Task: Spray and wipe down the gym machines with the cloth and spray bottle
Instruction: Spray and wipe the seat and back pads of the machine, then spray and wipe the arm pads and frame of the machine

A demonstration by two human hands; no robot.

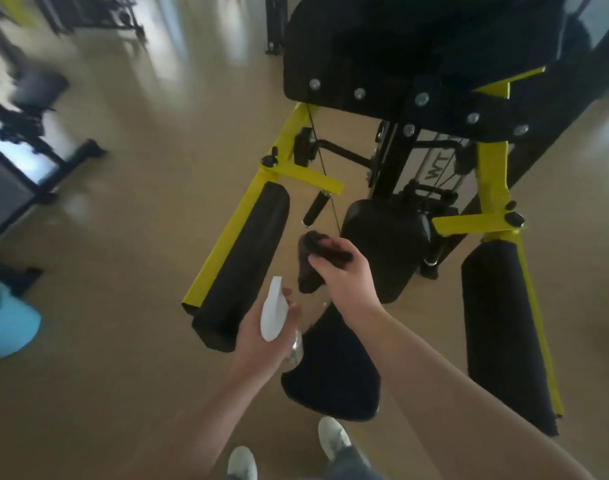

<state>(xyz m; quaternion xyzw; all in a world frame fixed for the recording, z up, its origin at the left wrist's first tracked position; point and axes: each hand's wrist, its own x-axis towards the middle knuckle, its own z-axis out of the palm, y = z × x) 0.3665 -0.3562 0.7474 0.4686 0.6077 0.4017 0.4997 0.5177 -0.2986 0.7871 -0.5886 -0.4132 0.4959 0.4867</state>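
Head view: left hand around spray bottle, right hand around cloth (dark, bunched).

- left hand gripping a spray bottle, white nozzle pointing up
- right hand clutching a dark cloth above the black seat
- yellow-framed machine with black pads either side
- blue bucket at far left, pretty blurry
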